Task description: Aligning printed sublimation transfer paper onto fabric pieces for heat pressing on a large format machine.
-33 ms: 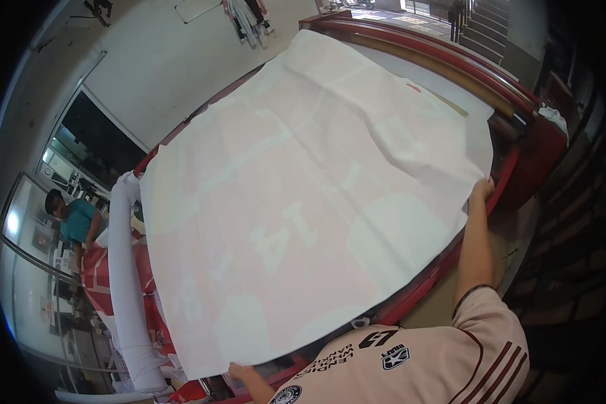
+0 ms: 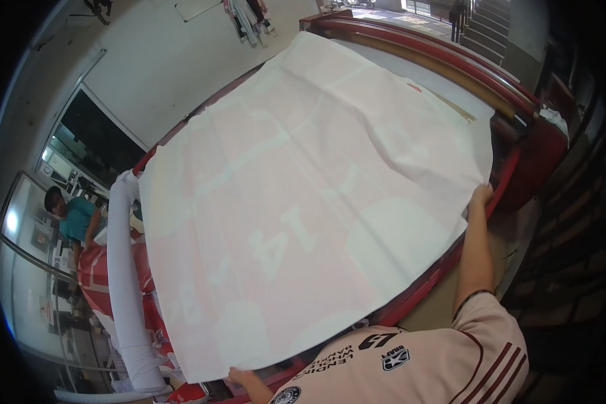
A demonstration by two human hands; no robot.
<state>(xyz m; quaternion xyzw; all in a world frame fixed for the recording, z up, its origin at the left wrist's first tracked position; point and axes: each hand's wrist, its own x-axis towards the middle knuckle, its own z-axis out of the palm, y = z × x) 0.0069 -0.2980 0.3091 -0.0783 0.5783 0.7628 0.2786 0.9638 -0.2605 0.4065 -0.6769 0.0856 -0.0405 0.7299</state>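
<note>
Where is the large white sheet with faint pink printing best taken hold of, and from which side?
The large white sheet is best pinched by its near edge, close to both ends, from the wearer's side. It lies spread wide and wrinkled, so two spaced grips would likely control it. The left hand and right hand are at that edge.

Workshop for large cloth or sheet work, as shown by one long red machine with brown roller, broad pale sheet spread over it, white roll and red cloth at its left, and clothes hanging beyond it.
</note>
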